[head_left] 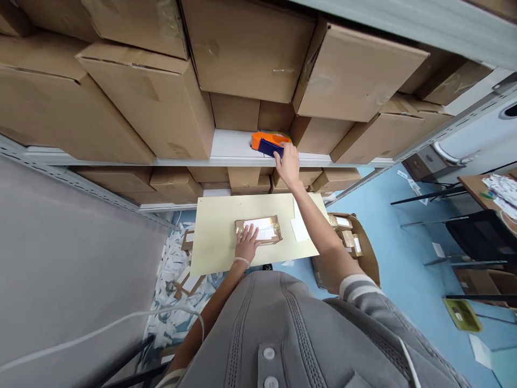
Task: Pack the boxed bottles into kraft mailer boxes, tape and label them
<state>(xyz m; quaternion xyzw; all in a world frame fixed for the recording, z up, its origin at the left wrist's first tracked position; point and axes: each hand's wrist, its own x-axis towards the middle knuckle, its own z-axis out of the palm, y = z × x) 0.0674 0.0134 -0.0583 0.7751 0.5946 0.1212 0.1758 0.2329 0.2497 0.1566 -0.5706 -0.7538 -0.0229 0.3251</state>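
Observation:
My right hand [288, 167] reaches up to a white metal shelf [230, 146], its fingers on the blue handle of an orange tape dispenser [269, 142]. The thumb side of the grip is hidden. My left hand [247, 243] lies flat with spread fingers on a small brown parcel [258, 230] with a white label. The parcel sits on a pale yellow board [218, 237], and a loose white paper slip [299, 229] lies to its right.
Large cardboard boxes [246, 48] fill the shelves ahead, and smaller ones sit below. A grey shelf end panel [68, 258] stands at left. White paper scraps [169, 280] cover the floor left of the board. An open carton holding parcels [355, 253] stands right, with a chair [480, 237] beyond.

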